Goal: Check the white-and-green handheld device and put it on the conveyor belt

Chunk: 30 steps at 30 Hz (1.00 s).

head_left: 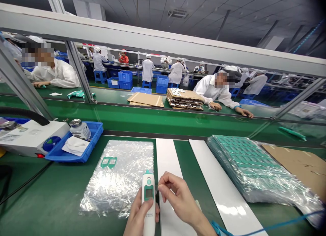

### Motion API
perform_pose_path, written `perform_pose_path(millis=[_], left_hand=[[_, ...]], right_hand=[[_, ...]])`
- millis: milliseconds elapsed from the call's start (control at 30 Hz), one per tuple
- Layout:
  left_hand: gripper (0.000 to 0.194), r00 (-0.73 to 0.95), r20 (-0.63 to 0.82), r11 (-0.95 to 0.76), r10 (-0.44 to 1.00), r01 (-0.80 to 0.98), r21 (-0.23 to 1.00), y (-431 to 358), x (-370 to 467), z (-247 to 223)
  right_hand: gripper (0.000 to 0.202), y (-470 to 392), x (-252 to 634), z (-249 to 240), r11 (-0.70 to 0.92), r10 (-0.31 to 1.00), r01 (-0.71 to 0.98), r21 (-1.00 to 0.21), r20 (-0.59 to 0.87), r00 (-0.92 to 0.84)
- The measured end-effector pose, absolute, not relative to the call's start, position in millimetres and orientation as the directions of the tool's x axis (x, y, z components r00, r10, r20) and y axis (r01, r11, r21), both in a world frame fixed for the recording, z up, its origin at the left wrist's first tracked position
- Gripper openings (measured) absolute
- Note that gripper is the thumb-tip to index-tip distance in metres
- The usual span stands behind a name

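White thermometer (148,198) stands upright over the desk (56,195), long axis running away from the body, gripped low in the closed left hand (139,217); right hand (178,198), fingertips pinched, touches its right edge near the green-framed display.

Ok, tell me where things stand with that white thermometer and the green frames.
Done: the white handheld thermometer already wears a green surround at its display. In hand: the left hand grips it upright while the right hand pinches at its side. Left: two green frame pieces lie on the clear plastic bag, and a wrapped stack of green parts sits unopened.
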State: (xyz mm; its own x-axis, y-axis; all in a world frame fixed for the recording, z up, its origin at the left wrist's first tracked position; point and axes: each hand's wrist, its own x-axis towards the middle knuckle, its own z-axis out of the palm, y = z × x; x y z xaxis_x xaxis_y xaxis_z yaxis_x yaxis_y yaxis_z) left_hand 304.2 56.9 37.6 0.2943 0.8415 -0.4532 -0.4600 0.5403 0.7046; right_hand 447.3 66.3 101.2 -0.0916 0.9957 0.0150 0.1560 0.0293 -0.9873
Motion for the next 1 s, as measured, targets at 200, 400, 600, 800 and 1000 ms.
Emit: perform_pose_path(millis=[200, 400, 600, 800, 1000], left_hand=[[0.036, 0.391, -0.466, 0.606, 0.794, -0.570, 0.555, 57.7, 304.0, 51.0], [0.050, 0.408, -0.528, 0.664, 0.745, -0.528, 0.529, 57.7, 304.3, 50.2], [0.049, 0.401, -0.523, 0.656, 0.753, -0.525, 0.542, 57.0, 304.9, 43.0], [0.050, 0.399, -0.504, 0.641, 0.765, -0.537, 0.548, 57.5, 306.0, 42.3], [0.052, 0.408, -0.494, 0.639, 0.768, -0.537, 0.551, 58.2, 306.1, 41.9]], right_hand=[[0.012, 66.4, 444.4, 102.3, -0.052, 0.989, 0.110, -0.993, -0.066, -0.131], [0.013, 67.4, 437.4, 92.3, -0.101, 0.976, 0.063, -0.993, -0.111, -0.189], [0.012, 68.9, 435.7, 91.6, -0.072, 0.981, 0.115, -0.991, -0.092, -0.172], [0.015, 69.7, 435.0, 89.2, -0.076, 0.980, 0.104, -0.992, -0.093, -0.176], [0.018, 68.9, 434.2, 89.7, -0.087, 0.978, 0.099, -0.991, -0.104, -0.183]])
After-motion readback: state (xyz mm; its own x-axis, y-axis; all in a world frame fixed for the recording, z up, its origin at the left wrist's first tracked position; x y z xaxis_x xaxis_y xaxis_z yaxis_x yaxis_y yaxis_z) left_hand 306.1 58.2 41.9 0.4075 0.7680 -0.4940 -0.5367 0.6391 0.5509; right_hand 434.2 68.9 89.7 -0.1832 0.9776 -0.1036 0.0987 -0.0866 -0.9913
